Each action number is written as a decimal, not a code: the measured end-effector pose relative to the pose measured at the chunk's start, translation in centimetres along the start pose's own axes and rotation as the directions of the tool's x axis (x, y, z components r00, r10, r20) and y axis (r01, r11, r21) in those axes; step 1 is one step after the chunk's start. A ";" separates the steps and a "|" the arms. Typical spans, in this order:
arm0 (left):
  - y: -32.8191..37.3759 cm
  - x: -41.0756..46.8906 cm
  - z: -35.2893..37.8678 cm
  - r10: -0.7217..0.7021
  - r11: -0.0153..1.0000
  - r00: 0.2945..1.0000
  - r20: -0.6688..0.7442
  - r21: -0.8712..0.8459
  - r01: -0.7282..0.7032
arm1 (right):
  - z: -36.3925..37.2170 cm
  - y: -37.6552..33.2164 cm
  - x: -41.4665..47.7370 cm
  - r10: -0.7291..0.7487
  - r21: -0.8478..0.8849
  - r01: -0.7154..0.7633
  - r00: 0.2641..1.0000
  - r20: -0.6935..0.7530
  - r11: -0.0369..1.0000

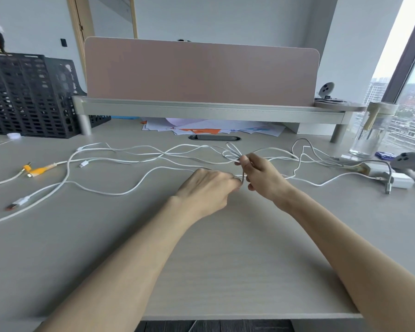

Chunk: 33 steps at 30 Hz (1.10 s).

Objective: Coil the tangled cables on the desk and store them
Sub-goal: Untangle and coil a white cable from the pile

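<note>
One desk (201,264), pale wood-look. Its near edge runs along the bottom of the view, and the open surface between that edge and the cables holds only the two forearms. One pink divider panel (201,73) stands at the back on one long riser shelf (213,111). Two black mesh file racks (22,97) far left. One loose pile of papers (213,127) under the shelf. One clear jar (369,133) far right by the window.

White cables (130,161): several, too tangled for an exact count, spread left to right across mid-desk and running off the left edge of the view. Four plug ends visible: one orange multi-head (37,169), one red-tipped USB plug (17,203), one small white plug (83,164), one metal plug (388,188).

Two hands, close together at desk centre, right in the middle of the tangle. Right hand (261,176) raised a little, thumb and fingers pinching a small coil (233,152) of a few loops that stick out past the fingertips toward the shelf. Left hand (206,190) just beside it and lower, fingers curled in, gripping a strand that runs up to the right hand. Loose slack lies left and right of both hands.

Right end crowded: one grey controller (410,161) and two white chargers (403,181), near the jar. One dark oval grommet (215,138) behind the coil.
</note>
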<state>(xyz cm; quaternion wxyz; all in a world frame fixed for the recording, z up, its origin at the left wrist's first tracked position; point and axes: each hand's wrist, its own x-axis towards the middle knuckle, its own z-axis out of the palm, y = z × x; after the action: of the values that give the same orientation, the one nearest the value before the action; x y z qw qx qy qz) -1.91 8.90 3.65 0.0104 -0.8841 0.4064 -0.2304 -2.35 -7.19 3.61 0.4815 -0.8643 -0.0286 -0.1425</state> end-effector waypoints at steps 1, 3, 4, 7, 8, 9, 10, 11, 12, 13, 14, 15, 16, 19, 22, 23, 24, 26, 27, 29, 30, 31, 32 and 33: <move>0.0 0.1 0.1 -0.012 0.999 1.000 -0.013 -0.031 0.012 | -0.1 0.3 0.2 0.001 -0.014 -0.002 0.999 -0.046 1.000; 0.0 0.0 0.1 -0.105 0.975 0.994 -0.042 -0.204 0.094 | -0.4 0.7 0.5 -0.015 -0.043 0.009 0.991 -0.133 0.999; -0.1 0.0 0.1 -0.173 0.936 0.984 -0.049 -0.319 0.149 | -0.6 0.7 0.6 -0.046 -0.077 0.033 0.985 -0.166 0.996; -1.1 -0.1 -0.4 -0.326 0.800 0.944 -0.046 -0.546 0.249 | -1.3 1.3 0.9 -0.217 -0.322 0.148 0.957 -0.191 0.935; -1.5 -0.1 -0.6 -0.348 0.766 0.937 -0.041 -0.588 0.259 | -1.5 1.7 1.0 -0.268 -0.403 0.181 0.948 -0.170 0.897; -1.8 -0.2 -0.8 -0.356 0.742 0.934 -0.040 -0.619 0.256 | -1.7 2.1 1.2 -0.307 -0.470 0.208 0.941 -0.143 0.858; -2.0 -0.2 -0.9 -0.352 0.726 0.935 -0.043 -0.643 0.244 | -1.8 2.4 1.3 -0.333 -0.522 0.228 0.936 -0.115 0.822; -2.0 -0.2 -1.1 -0.345 0.711 0.937 -0.050 -0.666 0.226 | -1.9 2.6 1.3 -0.357 -0.566 0.250 0.930 -0.086 0.785; -2.0 -0.2 -1.2 -0.345 0.695 0.936 -0.066 -0.689 0.207 | -1.9 2.7 1.3 -0.382 -0.598 0.279 0.923 -0.049 0.752; -2.1 -0.1 -1.3 -0.359 0.674 0.929 -0.089 -0.713 0.192 | -1.8 2.6 1.2 -0.410 -0.617 0.321 0.912 -0.005 0.719; -2.1 0.0 -1.3 -0.389 0.644 0.914 -0.114 -0.743 0.181 | -1.7 2.5 1.1 -0.436 -0.627 0.363 0.899 0.041 0.689; -2.2 0.1 -1.3 -0.430 0.608 0.893 -0.134 -0.774 0.176 | -1.6 2.3 1.0 -0.461 -0.636 0.404 0.883 0.084 0.658; -2.4 0.2 -1.3 -0.471 0.571 0.869 -0.150 -0.803 0.170 | -1.5 2.2 0.9 -0.487 -0.642 0.442 0.865 0.121 0.626; -2.7 0.3 -1.3 -0.583 0.445 0.801 -0.136 -0.879 0.174 | -1.1 1.5 0.4 -0.549 -0.626 0.539 0.810 0.205 0.563; -3.2 0.5 -0.9 -0.688 0.322 0.718 -0.109 -0.932 0.167 | -0.6 0.5 -0.1 -0.580 -0.557 0.593 0.782 0.228 0.582; -3.3 0.5 -0.8 -0.707 0.290 0.700 -0.101 -0.944 0.157 | -0.4 0.3 -0.2 -0.585 -0.536 0.603 0.777 0.231 0.590; -3.3 0.6 -0.6 -0.716 0.267 0.691 -0.097 -0.953 0.143 | -0.2 0.1 -0.3 -0.590 -0.523 0.614 0.771 0.239 0.591; -3.1 0.7 -0.4 -0.715 0.265 0.691 -0.109 -0.956 0.124 | 0.0 -0.2 -0.3 -0.593 -0.514 0.631 0.761 0.262 0.582; -2.8 0.8 -0.4 -0.711 0.284 0.691 -0.126 -0.952 0.118 | 0.1 -0.2 -0.4 -0.593 -0.511 0.635 0.758 0.271 0.579; -2.3 1.1 -0.4 -0.705 0.330 0.688 -0.173 -0.938 0.103 | 0.1 -0.3 -0.5 -0.592 -0.511 0.639 0.756 0.280 0.575; -2.2 1.2 -0.3 -0.704 0.354 0.683 -0.196 -0.930 0.098 | 0.0 -0.2 -0.5 -0.590 -0.513 0.640 0.756 0.285 0.572; -2.0 1.2 -0.3 -0.702 0.379 0.677 -0.220 -0.920 0.095 | 0.0 -0.2 -0.6 -0.588 -0.514 0.640 0.756 0.288 0.571; -1.9 1.2 -0.2 -0.699 0.406 0.672 -0.243 -0.909 0.094 | 0.0 -0.2 -0.5 -0.587 -0.510 0.640 0.757 0.287 0.575; -1.8 1.1 -0.2 -0.694 0.434 0.670 -0.265 -0.896 0.095 | 0.1 -0.2 -0.6 -0.584 -0.503 0.638 0.759 0.286 0.583</move>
<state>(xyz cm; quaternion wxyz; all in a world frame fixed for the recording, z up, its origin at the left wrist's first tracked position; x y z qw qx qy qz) -0.04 9.37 4.63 -0.5940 -0.7269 0.2077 -0.2750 -2.91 -6.98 3.54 0.1181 -0.9091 -0.3014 -0.2622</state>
